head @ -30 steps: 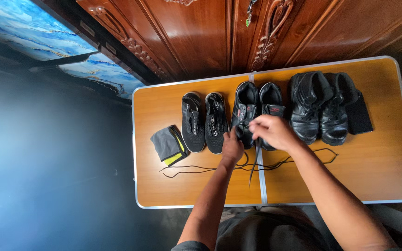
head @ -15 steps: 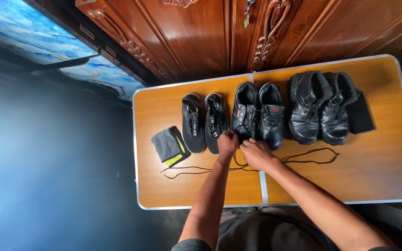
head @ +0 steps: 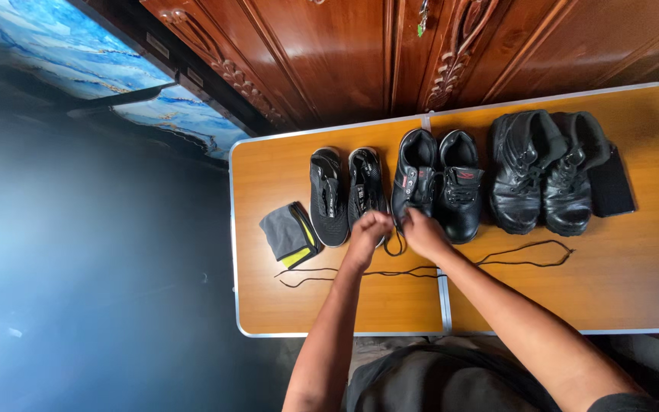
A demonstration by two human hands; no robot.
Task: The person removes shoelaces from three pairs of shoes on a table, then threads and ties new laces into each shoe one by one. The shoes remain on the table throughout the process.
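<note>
We look down on a folding table [head: 299, 305] with an orange-brown wooden top and a pale metal rim; a seam runs across its middle. Behind it stands a dark carved wooden cabinet [head: 390, 53], and on the left the floor is dark, with a blue marbled panel [head: 55, 53] at the top corner. On the table three pairs of black footwear stand in a row: mesh sneakers [head: 345, 194], low leather shoes [head: 436, 183] and taller lace-up boots [head: 543, 172]. A flat black case [head: 612, 183] lies just beside the boots, touching them, and a folded grey and yellow cloth [head: 290, 235] lies near the sneakers. Our left hand [head: 368, 233] and our right hand [head: 423, 233] meet at the toe of the left leather shoe. Both are closed in a pinch on a black shoelace [head: 394, 243], which hangs between them in a small loop. More loose laces [head: 528, 263] lie on the table in front of the shoes, reaching to both sides.
</note>
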